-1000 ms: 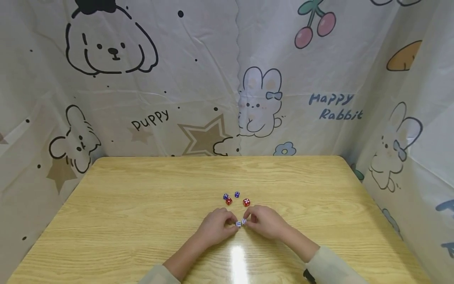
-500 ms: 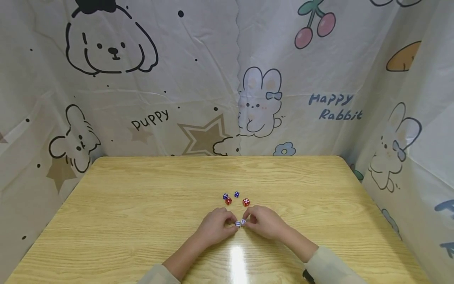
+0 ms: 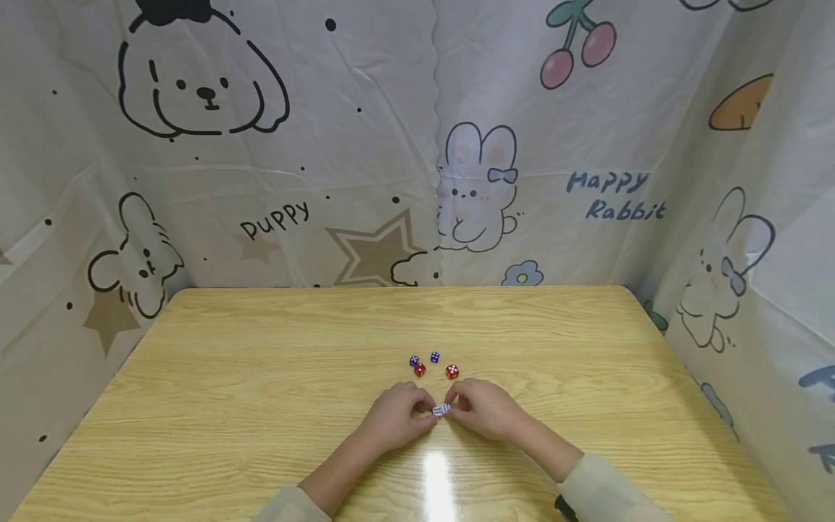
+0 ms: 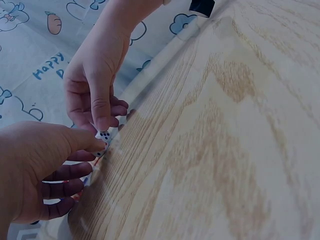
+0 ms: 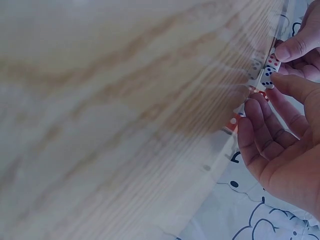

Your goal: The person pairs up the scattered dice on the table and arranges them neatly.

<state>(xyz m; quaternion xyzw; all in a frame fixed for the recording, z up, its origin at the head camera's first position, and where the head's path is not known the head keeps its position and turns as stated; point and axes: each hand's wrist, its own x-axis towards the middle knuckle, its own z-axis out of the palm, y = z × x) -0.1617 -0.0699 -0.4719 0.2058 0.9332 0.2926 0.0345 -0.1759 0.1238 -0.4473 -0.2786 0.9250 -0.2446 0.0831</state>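
Two small white dice meet at the middle of the table, low over its top. My left hand (image 3: 399, 417) pinches the left white die (image 3: 437, 411) between thumb and finger. From the other side, my right hand (image 3: 485, 409) pinches the right white die (image 3: 446, 408) the same way. The two dice look side by side and touching in the head view. In the right wrist view, the right die (image 5: 268, 76) shows dark blue dots, while red dots mark the left die (image 5: 273, 60). Fingertips hide parts of both.
Just beyond the hands lie two red dice, a left one (image 3: 420, 370) and a right one (image 3: 452, 371). Behind them are two blue dice, one left (image 3: 414, 360) and one right (image 3: 435, 357). A printed curtain (image 3: 378, 145) surrounds the wooden table (image 3: 261, 348).
The right hand has shifted slightly left with its white die, closing the small gap to the left die. The left hand and the red and blue dice look nearly unmoved.
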